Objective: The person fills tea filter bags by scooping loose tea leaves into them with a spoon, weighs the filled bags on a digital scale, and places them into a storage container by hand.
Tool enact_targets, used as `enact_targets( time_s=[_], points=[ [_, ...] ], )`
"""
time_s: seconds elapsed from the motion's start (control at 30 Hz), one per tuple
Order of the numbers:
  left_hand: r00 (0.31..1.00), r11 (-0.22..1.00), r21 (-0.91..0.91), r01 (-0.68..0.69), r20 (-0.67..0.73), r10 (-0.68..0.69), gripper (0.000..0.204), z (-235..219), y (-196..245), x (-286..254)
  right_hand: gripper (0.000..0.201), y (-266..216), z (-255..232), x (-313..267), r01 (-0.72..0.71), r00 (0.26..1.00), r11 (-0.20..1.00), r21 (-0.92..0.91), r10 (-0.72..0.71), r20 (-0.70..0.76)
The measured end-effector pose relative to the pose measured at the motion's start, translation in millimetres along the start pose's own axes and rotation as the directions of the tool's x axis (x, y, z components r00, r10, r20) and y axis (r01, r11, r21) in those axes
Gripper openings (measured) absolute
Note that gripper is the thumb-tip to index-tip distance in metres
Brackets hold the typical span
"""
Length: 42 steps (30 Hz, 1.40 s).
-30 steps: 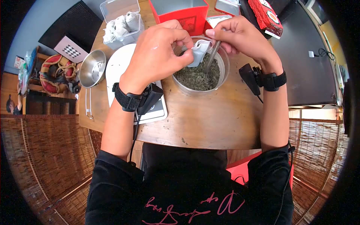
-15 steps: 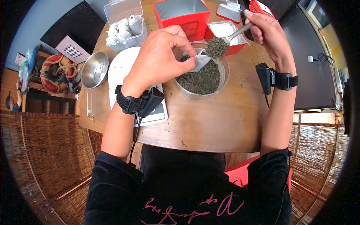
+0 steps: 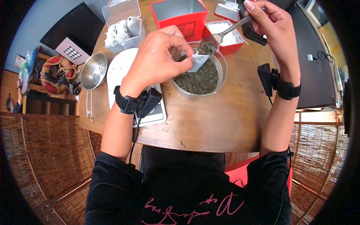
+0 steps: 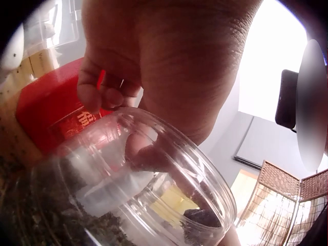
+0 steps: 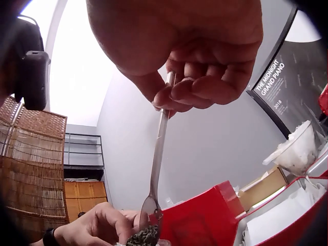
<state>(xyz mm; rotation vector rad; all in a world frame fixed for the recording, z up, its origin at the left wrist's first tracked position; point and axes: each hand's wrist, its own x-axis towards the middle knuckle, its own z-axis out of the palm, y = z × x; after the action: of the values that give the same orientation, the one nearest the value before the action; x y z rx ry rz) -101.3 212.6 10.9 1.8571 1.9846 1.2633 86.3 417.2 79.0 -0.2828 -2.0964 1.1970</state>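
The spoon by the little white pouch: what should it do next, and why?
Probably the right hand should tip the spoon slightly more into the pouch. Dried leaves sit heaped at the spoon's tip, by the pouch's mouth, while the left hand pinches the pouch above the clear tub, which would likely catch spills.

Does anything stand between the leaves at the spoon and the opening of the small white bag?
Nothing visible does. The leaves are at the opening of the bag, and the left hand pinches its side, away from the spoon.
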Motion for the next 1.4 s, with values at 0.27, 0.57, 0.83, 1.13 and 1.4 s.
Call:
enact_targets(
  time_s=[0.27,0.57,0.83,1.13,1.4],
  points=[
    [1.0,1.0,0.009,-0.008,-0.007,0.008,0.009,-0.2,0.2,0.5,0.024,-19.2,29.5,-10.2,0.214,0.972,0.955,-0.206,-0.228,-0.048],
    [0.999,1.0,0.01,-0.025,-0.019,0.025,0.009,-0.9,1.3,1.3,0.023,-32.1,24.7,-12.4,0.188,0.979,0.955,-0.231,-0.2,-0.032],
    [1.0,1.0,-0.02,-0.015,-0.013,0.014,0.009,-1.6,0.5,-0.2,0.019,-33.7,29.1,-12.4,0.209,0.966,0.949,-0.237,-0.238,-0.1],
    [0.999,0.999,-0.003,-0.032,-0.026,0.032,0.009,-0.6,0.9,-0.8,0.019,-31.4,34.7,-12.6,0.056,0.993,0.998,0.01,-0.055,-0.106],
    [0.999,1.0,-0.009,-0.004,-0.045,0.004,0.011,-0.3,3.5,1.5,0.019,-42.6,38.4,-15.5,0.244,0.96,0.831,-0.499,-0.28,0.003]
  ],
)
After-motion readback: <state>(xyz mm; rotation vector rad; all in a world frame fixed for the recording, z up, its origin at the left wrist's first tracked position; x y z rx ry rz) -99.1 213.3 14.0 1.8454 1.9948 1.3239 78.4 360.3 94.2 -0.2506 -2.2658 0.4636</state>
